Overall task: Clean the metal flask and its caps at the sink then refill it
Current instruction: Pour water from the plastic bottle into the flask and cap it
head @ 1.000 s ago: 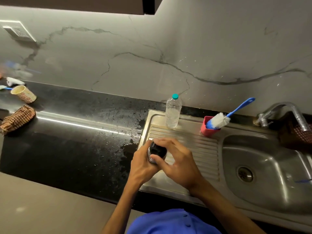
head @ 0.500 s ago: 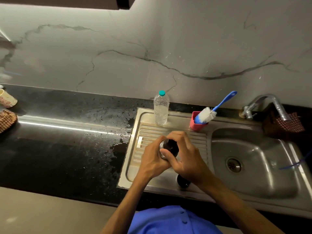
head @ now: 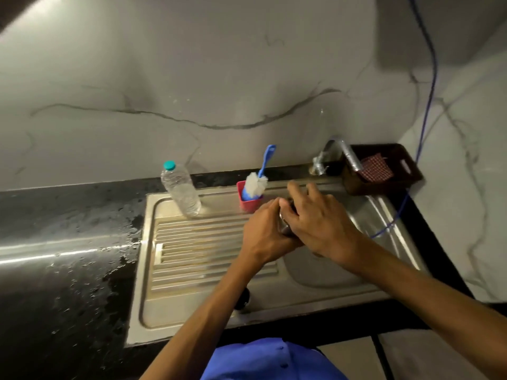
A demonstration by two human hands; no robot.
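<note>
Left hand (head: 264, 231) and right hand (head: 321, 223) grip the metal flask (head: 285, 224) over the sink (head: 384, 212).

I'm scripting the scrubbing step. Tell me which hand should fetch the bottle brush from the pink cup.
Right, probably. The left hand grips the flask body and can keep steadying it, while the right hand lies over its top with fingers loose. The brush in the pink cup stands just behind both hands.
</note>
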